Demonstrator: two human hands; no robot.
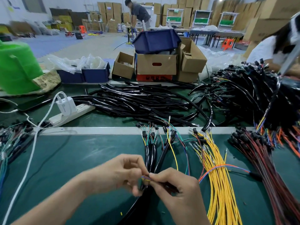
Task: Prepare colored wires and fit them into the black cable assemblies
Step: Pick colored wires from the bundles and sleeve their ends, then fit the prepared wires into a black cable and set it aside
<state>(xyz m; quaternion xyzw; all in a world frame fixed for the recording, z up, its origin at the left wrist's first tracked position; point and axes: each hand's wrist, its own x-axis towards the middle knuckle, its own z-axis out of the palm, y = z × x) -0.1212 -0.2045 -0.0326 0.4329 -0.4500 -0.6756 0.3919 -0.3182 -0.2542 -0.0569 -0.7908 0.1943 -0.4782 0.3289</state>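
Note:
My left hand [120,172] and my right hand [175,187] meet low in the middle of the green table. Between their fingertips they pinch a few thin colored wire ends [146,178], orange, purple and yellow, coming out of a black cable assembly [129,213] that runs down toward me. Just beyond lie black cable assemblies [151,153] with small black connectors and colored leads. A thick bundle of yellow wires [217,176] lies right of my hands. Further right sits a bundle of dark red wires [266,161].
A heap of black tubing [138,101] covers the far table. A white power strip with charger [69,111] and its white cord sit at left, more wire bundles [11,140] at the left edge. Cardboard boxes [156,64] and blue bins stand behind. A person sits at right.

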